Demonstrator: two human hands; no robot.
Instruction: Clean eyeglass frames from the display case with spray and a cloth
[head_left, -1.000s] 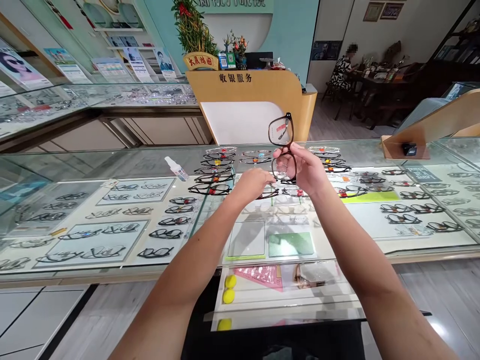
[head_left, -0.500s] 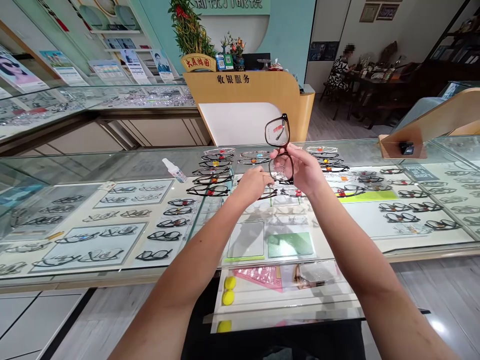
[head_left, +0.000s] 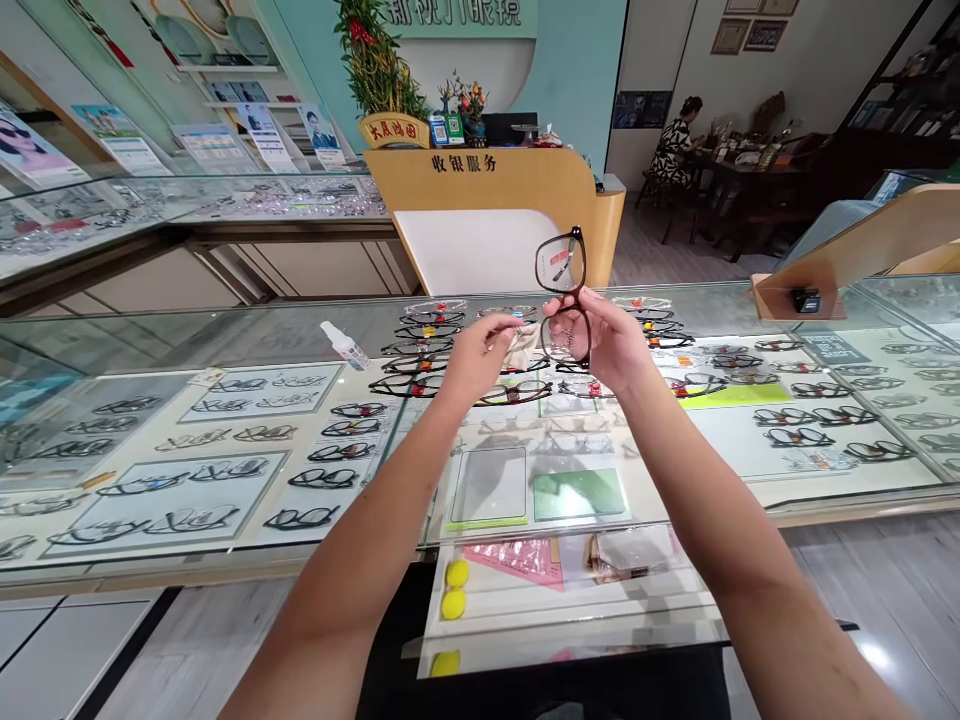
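A dark-rimmed pair of eyeglasses (head_left: pixel 561 262) is held up on end over the glass counter, one lens above the other. My right hand (head_left: pixel 616 340) grips it near the bridge, fingers closed behind the lower lens. A sticker with red marks shows on the upper lens. To the left, my left hand (head_left: pixel 480 352) pinches a pale cloth (head_left: pixel 523 347), which hangs beside the lower lens, apart from it. Under both hands, rows of eyeglasses (head_left: pixel 517 393) with small coloured tags lie on the counter. A white spray bottle (head_left: pixel 345 345) lies left of my left hand.
The glass display counter (head_left: pixel 480 535) holds many frames on both sides. An open drawer (head_left: pixel 570 610) below has yellow round cases and a pink packet. A wooden stand (head_left: pixel 799 300) is at the right. Beyond is a cashier desk (head_left: pixel 510 190); a person (head_left: pixel 675 145) sits at a far table.
My left hand has moved left, away from the lower lens, and the pale cloth now shows in it. My right hand still holds the eyeglasses in nearly the same pose.
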